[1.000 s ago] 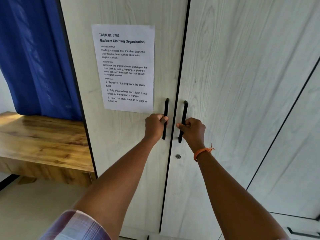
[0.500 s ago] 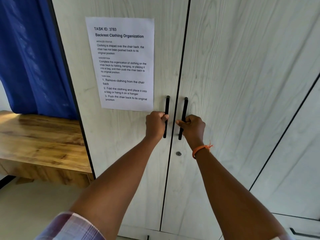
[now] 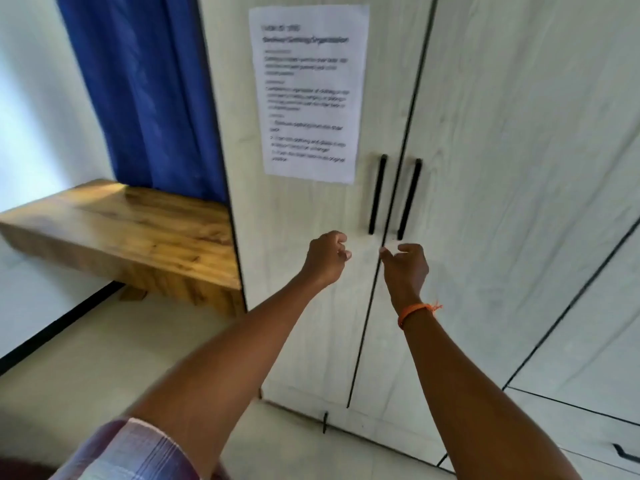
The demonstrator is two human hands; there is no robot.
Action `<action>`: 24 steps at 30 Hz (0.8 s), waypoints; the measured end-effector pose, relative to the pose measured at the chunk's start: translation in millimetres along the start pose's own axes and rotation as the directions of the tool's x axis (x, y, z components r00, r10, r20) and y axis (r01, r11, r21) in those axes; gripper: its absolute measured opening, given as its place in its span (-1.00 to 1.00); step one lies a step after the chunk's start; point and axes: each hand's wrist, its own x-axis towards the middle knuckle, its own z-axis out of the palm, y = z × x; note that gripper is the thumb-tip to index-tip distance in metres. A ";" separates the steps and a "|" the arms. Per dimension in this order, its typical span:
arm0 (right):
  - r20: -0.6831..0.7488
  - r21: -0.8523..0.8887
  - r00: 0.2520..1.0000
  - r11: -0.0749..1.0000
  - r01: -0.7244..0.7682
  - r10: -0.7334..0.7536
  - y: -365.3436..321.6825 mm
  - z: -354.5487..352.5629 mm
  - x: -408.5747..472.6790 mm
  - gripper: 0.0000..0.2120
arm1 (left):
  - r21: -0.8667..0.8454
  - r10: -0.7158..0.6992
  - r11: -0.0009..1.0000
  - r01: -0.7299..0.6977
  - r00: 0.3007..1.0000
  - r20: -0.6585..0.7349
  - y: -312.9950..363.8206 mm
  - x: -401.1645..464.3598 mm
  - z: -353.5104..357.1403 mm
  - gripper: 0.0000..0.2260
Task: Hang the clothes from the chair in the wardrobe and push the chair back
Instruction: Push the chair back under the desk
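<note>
Now both arms outstretched — left hand point(image 3: 325, 256) and right hand point(image 3: 403, 268) loosely curled

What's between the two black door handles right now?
In the head view, only the dark seam where the doors meet runs between the left handle and the right handle; no hand there.

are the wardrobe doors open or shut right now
Shut. The two wardrobe doors meet flush along one thin dark seam, handles side by side. Neither the left hand nor right hand touches them.
</note>
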 end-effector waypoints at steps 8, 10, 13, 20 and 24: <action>0.555 -0.212 0.796 0.966 -0.145 0.241 76.0 76.9 -208.1 -0.84 | 0.023 -0.466 0.878 0.477 0.866 -0.180 -156.8 -205.6 -106.9 -0.68; 0.645 -0.237 0.717 0.961 -0.140 0.263 79.4 93.3 -269.2 -0.86 | 0.084 -0.537 0.818 0.570 0.807 -0.245 -182.0 -263.9 -143.6 -0.83; 0.749 -0.272 0.604 0.958 -0.092 0.271 82.0 106.7 -357.0 -0.88 | 0.114 -0.612 0.739 0.664 0.732 -0.299 -210.0 -342.8 -188.0 -0.82; 0.818 -0.350 0.490 0.937 0.008 0.301 97.2 106.2 -523.7 -0.84 | 0.161 -0.670 0.664 0.731 0.676 -0.308 -271.3 -496.8 -274.8 -0.78; 0.762 -0.409 0.536 0.912 -0.035 0.362 101.4 104.3 -598.2 -0.84 | 0.246 -0.670 0.660 0.710 0.704 -0.236 -323.2 -568.2 -310.8 -0.70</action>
